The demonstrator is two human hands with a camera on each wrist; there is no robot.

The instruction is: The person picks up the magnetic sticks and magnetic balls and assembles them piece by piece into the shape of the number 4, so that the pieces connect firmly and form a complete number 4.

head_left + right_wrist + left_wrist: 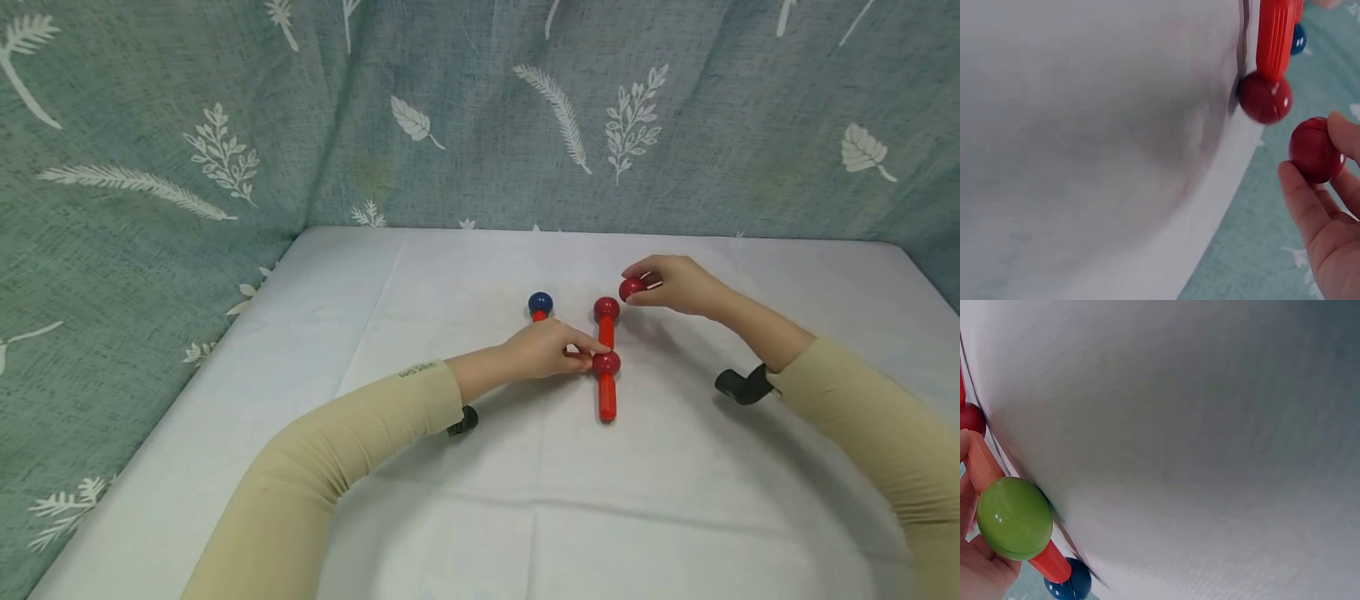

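Observation:
My right hand (678, 285) pinches a loose red ball (1315, 150) between fingertips and thumb, just above the table and beside the far red ball (607, 309) of a ball-and-rod structure. My left hand (551, 348) grips the orange rod (984, 462) near the nearer red ball (606, 363), a fingertip touching that joint. The rod joins a green ball (1015, 519), hidden under the hand in the head view. Another rod runs from the green ball to a blue ball (540, 303). Red rods (607, 398) extend before and behind the nearer red ball.
White cloth (637, 517) covers the table. Patterned green-blue curtains (465, 125) hang behind it and along the left. A black camera mount (742, 387) juts from the right wrist, and another (463, 421) from the left.

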